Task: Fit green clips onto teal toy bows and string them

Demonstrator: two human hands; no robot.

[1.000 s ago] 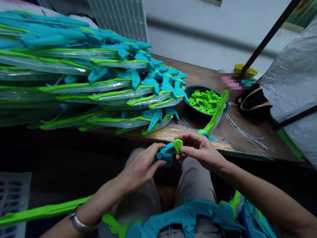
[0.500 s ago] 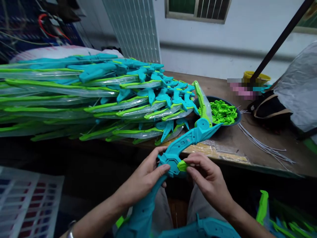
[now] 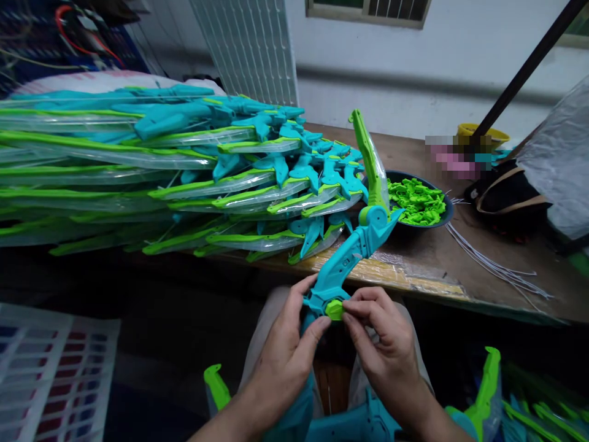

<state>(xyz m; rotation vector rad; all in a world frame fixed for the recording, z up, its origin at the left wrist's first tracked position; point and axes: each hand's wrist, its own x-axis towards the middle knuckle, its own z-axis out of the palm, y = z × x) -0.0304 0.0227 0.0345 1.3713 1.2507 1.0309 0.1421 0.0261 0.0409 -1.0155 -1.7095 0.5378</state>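
A turquoise plastic toy bow (image 3: 339,264) lies across my lap, its upper arm tipped with a green and clear limb (image 3: 370,159). My left hand (image 3: 288,344) is wrapped round its middle, thumb near a hexagonal recess. My right hand (image 3: 389,344) pinches a small green plastic piece (image 3: 334,310) between thumb and fingertips. That piece lies over the recess, and I cannot tell whether it is seated. My forearms hide part of the bow's lower body.
Many similar bows (image 3: 184,166) are stacked on the table at left. Behind the held bow stands a dark bowl (image 3: 448,215) of small green pieces (image 3: 416,199). White cords (image 3: 497,264) lie on the brown table (image 3: 488,239). A white plastic crate (image 3: 55,368) stands lower left; more bows (image 3: 543,411) lie lower right.
My right hand has brought the small green piece left, from the edge of the hexagonal recess onto it. The bow has tilted a little, its limb tip rising and shifting left.
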